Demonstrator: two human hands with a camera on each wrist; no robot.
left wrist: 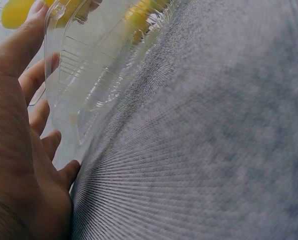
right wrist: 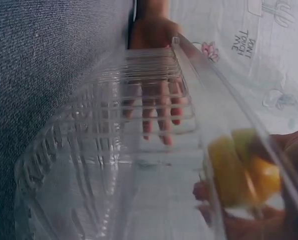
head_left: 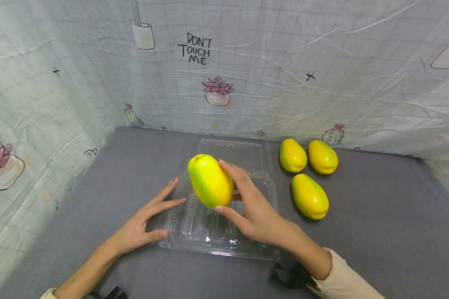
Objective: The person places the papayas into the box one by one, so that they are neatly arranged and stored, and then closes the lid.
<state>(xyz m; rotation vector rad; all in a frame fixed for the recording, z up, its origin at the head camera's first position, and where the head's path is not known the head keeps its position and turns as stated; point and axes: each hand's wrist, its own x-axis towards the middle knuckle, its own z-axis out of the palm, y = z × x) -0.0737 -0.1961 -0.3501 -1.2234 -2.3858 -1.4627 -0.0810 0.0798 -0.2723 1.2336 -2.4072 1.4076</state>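
Fingers and thumb of our right hand curl round a mango, holding it just above the box. That mango sits at our fingertips, tilted, its stem end up and away from us. Our left hand lies to the left of the box, fingers straight and spread, the fingertips touching its left wall; it grips nothing.

Under the held mango we see the clear plastic box open on the grey cloth, its lid folded back beyond our right hand. From the head view the tray looks bare inside; the right wrist view shows only the ribbed wall, with the left fingers seen through it.

Right of our right hand, three mangoes lie on the cloth, one near the box, two further back and touching each other.
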